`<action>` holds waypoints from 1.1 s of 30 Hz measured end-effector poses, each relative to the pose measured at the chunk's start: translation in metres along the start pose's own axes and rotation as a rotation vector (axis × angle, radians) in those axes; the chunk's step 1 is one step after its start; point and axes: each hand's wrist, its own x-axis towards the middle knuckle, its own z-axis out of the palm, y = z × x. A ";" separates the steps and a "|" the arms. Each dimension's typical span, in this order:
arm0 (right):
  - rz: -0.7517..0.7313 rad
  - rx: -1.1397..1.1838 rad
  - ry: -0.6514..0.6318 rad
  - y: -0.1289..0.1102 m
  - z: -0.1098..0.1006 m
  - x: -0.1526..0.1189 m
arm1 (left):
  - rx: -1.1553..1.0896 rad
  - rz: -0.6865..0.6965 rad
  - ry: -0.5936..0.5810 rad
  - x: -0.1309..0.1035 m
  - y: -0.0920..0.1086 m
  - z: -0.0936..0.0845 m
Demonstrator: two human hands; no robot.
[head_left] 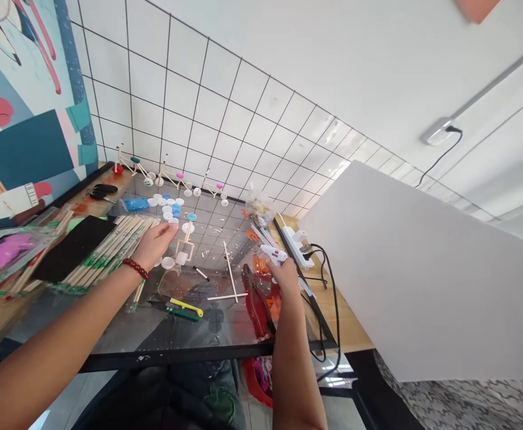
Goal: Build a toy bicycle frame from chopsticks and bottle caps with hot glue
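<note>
My left hand (156,240) reaches over the table with its fingers drawn together at the near side of a small stick frame. What its fingertips pinch, if anything, is hard to make out; a pale round cap shows right beside them. The stick frame (184,246) carries white bottle caps (168,263) and a blue one (192,217) lies just beyond it. On the right, my right hand (283,273) is closed around a white hot glue gun (274,254), its nozzle end pointing left. Between the hands lie two crossed sticks (231,275) and a black-and-white marker (201,273).
Yellow-and-green thread snips (184,308) lie near the front edge. Pliers (259,298) rest on a red tray. Bundled wooden sticks (109,254) and a black sheet (75,248) are at left. Finished-looking stick models (171,173) stand at the back. A power strip (297,245) with cables sits right.
</note>
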 end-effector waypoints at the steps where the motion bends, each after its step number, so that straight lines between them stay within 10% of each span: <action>1: 0.006 0.005 -0.026 0.000 0.004 0.002 | 0.011 -0.006 -0.006 -0.001 0.000 0.000; 16: -0.164 0.453 0.170 -0.041 0.022 -0.018 | 0.057 -0.053 -0.235 -0.012 0.014 0.010; 21: -0.226 0.456 0.165 -0.054 0.034 -0.022 | 0.642 0.208 -0.177 -0.034 0.026 0.029; 28: -0.220 0.440 0.122 -0.054 0.037 -0.028 | 0.877 0.550 -0.359 -0.044 0.022 0.054; 33: -0.205 0.442 0.094 -0.059 0.036 -0.032 | 0.755 0.368 -0.408 -0.033 0.019 0.066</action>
